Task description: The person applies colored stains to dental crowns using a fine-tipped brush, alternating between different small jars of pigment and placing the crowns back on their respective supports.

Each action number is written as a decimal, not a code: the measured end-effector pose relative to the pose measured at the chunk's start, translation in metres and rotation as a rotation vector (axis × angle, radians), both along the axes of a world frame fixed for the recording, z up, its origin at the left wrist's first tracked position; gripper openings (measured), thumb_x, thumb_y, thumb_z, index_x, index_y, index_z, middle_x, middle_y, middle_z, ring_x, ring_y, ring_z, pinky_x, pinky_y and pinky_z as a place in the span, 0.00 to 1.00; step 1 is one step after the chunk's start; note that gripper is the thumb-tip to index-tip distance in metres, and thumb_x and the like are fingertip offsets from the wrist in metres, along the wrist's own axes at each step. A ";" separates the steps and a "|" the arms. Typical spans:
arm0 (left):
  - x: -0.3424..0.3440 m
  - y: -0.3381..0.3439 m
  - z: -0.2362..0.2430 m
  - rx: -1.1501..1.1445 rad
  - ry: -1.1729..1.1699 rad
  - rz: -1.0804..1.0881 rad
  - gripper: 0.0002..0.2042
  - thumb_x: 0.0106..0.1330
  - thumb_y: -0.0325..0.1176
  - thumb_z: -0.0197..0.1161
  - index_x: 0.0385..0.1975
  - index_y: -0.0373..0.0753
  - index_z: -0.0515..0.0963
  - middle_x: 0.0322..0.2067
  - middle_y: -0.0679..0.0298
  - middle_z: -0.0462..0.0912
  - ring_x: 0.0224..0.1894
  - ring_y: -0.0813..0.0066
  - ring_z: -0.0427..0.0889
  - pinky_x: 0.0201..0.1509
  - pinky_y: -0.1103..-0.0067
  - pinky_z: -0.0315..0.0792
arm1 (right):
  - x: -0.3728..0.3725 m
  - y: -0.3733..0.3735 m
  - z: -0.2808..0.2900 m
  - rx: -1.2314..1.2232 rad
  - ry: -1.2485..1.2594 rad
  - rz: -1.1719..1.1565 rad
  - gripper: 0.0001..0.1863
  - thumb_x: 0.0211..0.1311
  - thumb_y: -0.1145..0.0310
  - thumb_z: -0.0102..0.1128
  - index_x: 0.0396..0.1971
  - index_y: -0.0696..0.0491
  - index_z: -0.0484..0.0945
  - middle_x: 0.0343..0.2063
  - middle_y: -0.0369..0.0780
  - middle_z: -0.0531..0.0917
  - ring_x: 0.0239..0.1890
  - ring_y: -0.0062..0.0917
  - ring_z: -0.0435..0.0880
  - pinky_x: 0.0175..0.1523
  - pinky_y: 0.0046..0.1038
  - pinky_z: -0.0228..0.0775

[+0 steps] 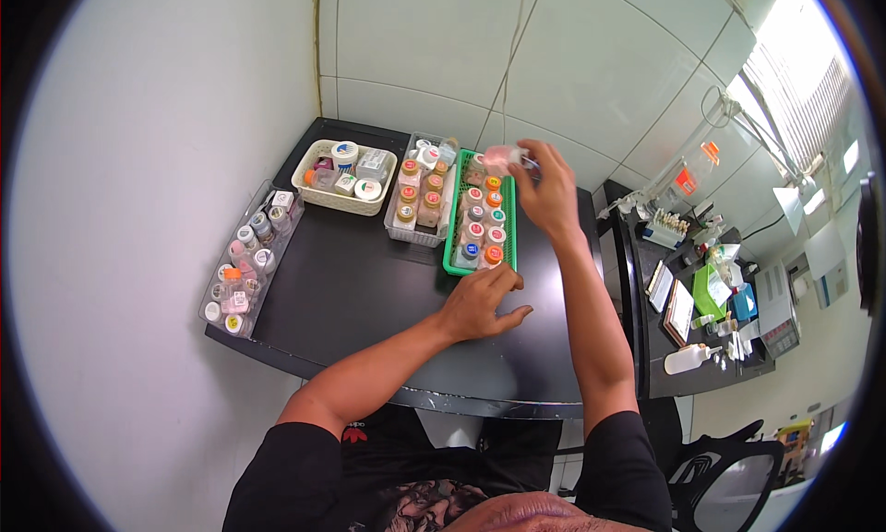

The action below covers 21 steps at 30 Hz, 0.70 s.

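Pink jar (pixel 499 156) being lifted over the green tray (pixel 507 220)

Right hand (pixel 546 195) is pinching the jar above the tray's far end; left hand (pixel 480 302) is resting flat, fingers loosely spread, on the black table (pixel 351 283), touching the tray's near edge, bracing it wisely against sliding.

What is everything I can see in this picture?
Black table: one, in the tiled corner.
Green basket: one, mid-table, rows of small jars with coloured lids.
Clear tray: one, left of the green basket, brown jars.
Cream basket: one, back left, white tubs.
Long clear tray: one, left edge, small bottles.
Side bench: one, dark, right, with a white squeeze bottle.
Pink jar: one, held above the green basket.
Left hand: flat on the table.
Right hand: holds the pink jar.
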State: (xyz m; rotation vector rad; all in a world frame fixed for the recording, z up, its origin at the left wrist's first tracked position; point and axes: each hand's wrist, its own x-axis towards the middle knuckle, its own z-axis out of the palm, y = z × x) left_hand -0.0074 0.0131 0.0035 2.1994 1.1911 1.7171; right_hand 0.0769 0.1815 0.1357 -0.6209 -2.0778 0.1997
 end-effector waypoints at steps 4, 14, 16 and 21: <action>-0.002 -0.002 0.003 -0.020 0.000 0.012 0.17 0.64 0.37 0.80 0.42 0.35 0.81 0.39 0.54 0.85 0.42 0.51 0.88 0.49 0.62 0.81 | -0.039 0.033 -0.030 0.030 -0.265 -0.075 0.18 0.66 0.66 0.78 0.52 0.53 0.83 0.43 0.48 0.89 0.47 0.48 0.90 0.49 0.46 0.82; -0.001 -0.005 0.002 -0.048 0.007 0.003 0.17 0.63 0.36 0.80 0.42 0.35 0.80 0.39 0.55 0.86 0.41 0.52 0.88 0.49 0.62 0.81 | -0.057 0.044 -0.049 0.007 -0.340 -0.142 0.16 0.64 0.66 0.79 0.47 0.51 0.83 0.40 0.46 0.89 0.47 0.50 0.88 0.51 0.52 0.80; -0.001 -0.004 0.003 -0.044 0.001 0.004 0.17 0.63 0.36 0.80 0.42 0.35 0.80 0.39 0.56 0.86 0.41 0.52 0.88 0.48 0.62 0.81 | -0.056 0.045 -0.048 -0.017 -0.368 -0.182 0.16 0.63 0.65 0.79 0.47 0.51 0.84 0.41 0.45 0.89 0.47 0.49 0.89 0.52 0.50 0.81; -0.002 -0.004 0.005 -0.040 0.003 -0.005 0.16 0.62 0.34 0.80 0.41 0.35 0.79 0.39 0.55 0.86 0.41 0.51 0.88 0.48 0.62 0.81 | -0.060 0.047 -0.060 0.012 -0.485 -0.209 0.17 0.62 0.62 0.80 0.49 0.49 0.87 0.42 0.45 0.92 0.48 0.49 0.90 0.54 0.50 0.83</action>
